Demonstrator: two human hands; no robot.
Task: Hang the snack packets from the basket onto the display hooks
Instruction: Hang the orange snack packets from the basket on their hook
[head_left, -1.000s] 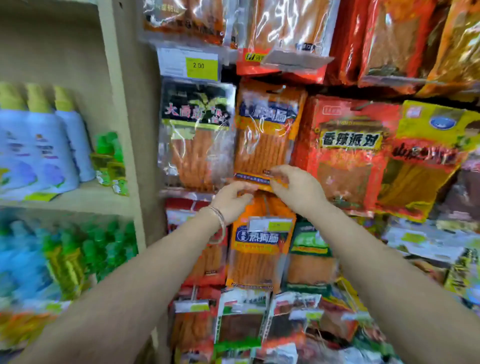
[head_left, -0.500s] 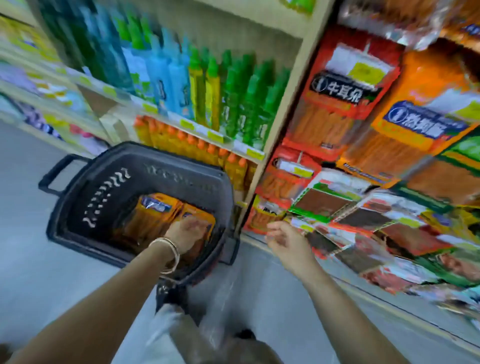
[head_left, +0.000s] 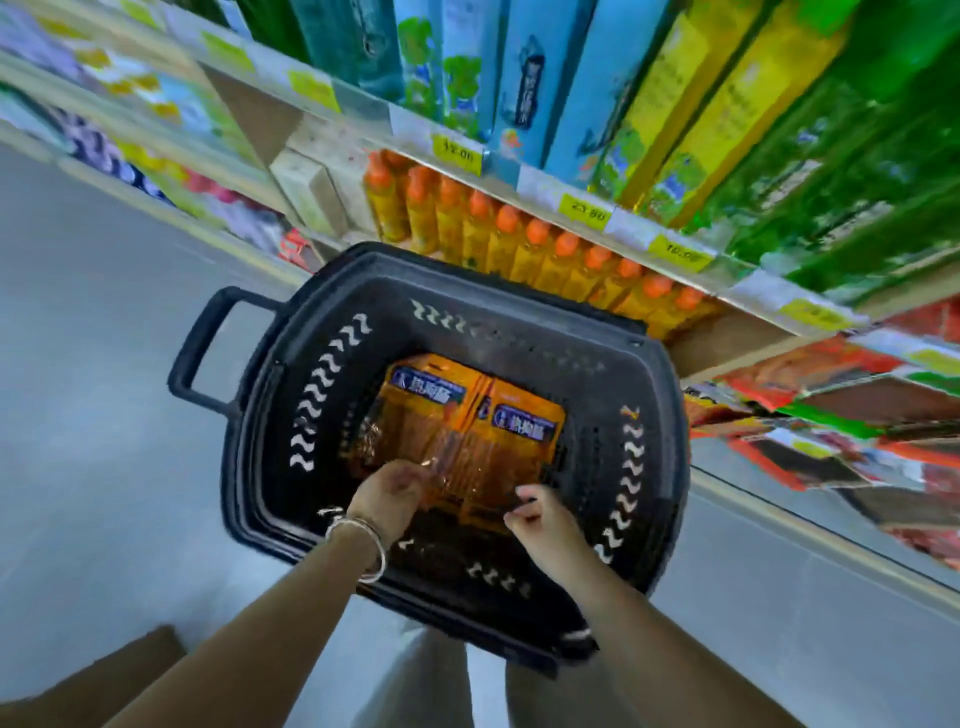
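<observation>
Left hand (head_left: 387, 493), bracelet (head_left: 363, 545) on wrist, fingers curled, pinching the near edge of the snack packets (head_left: 467, 426), same spot as half a second ago. Right hand (head_left: 540, 514), earlier out by the shelf, is now inside the basket (head_left: 249, 447) too. Its fingers are curled at the packets' near edge, grip unclear. The orange packets lie flat, side by side, on the basket bottom.

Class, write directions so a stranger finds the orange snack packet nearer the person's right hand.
Start at the black basket on the grey floor below the row of orange-capped bottles. Two orange packets lie side by side inside; take the right packet, by the right hand, its blue label sitting lower in the picture than on the left packet.
</observation>
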